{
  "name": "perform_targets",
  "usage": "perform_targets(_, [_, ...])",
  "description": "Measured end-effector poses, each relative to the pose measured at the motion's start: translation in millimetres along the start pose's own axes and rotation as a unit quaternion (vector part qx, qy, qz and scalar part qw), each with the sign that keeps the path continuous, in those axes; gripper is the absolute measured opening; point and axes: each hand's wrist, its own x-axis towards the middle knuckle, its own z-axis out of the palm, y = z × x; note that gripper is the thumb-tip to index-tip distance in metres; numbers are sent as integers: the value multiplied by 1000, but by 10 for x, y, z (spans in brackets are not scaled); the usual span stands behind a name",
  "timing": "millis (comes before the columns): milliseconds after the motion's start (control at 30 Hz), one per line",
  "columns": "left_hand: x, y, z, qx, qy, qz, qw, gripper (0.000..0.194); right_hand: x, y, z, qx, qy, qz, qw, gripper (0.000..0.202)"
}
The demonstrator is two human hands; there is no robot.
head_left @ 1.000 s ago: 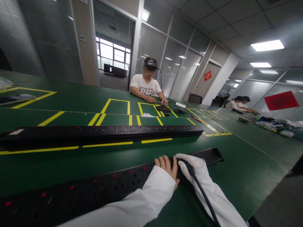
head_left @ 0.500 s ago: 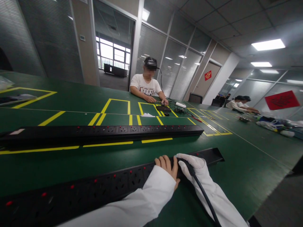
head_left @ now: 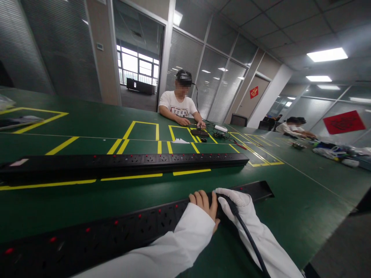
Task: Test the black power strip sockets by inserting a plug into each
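A long black power strip [head_left: 139,228] with red indicators beside its sockets lies slantwise across the near side of the table. My left hand [head_left: 204,204], bare below a white sleeve, grips the strip from above, its fingers over the far edge and its thumb side close to my right hand. Wearing a white glove, my right hand [head_left: 239,202] is closed around a black plug [head_left: 230,204] against the strip's top. From it a thick black cord [head_left: 251,239] runs down towards me. The plug's pins and the socket beneath are hidden.
A second black power strip [head_left: 174,159] lies farther back on the green table [head_left: 292,216], along yellow tape [head_left: 131,177]. Across the table a person [head_left: 179,104] handles small parts near cables [head_left: 222,135]. More people and piled items are at the far right.
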Motion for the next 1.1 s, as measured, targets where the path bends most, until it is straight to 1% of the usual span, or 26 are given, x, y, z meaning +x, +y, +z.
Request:
perform_targets(300, [1, -7, 4, 8, 0, 5, 1000, 74, 12, -19, -23, 9, -6, 3, 1000, 21])
perform_targets(533, [-1, -3, 0, 8, -1, 5, 1000, 75, 2, -5, 15, 13, 17, 8, 1000, 21])
perform_targets(867, [0, -10, -16, 9, 1, 5, 1000, 74, 1, -13, 17, 28, 21, 9, 999, 21])
perform_targets(1100, [-4, -12, -22, 12, 0, 7, 1000, 74, 7, -31, 3, 16, 18, 13, 1000, 22])
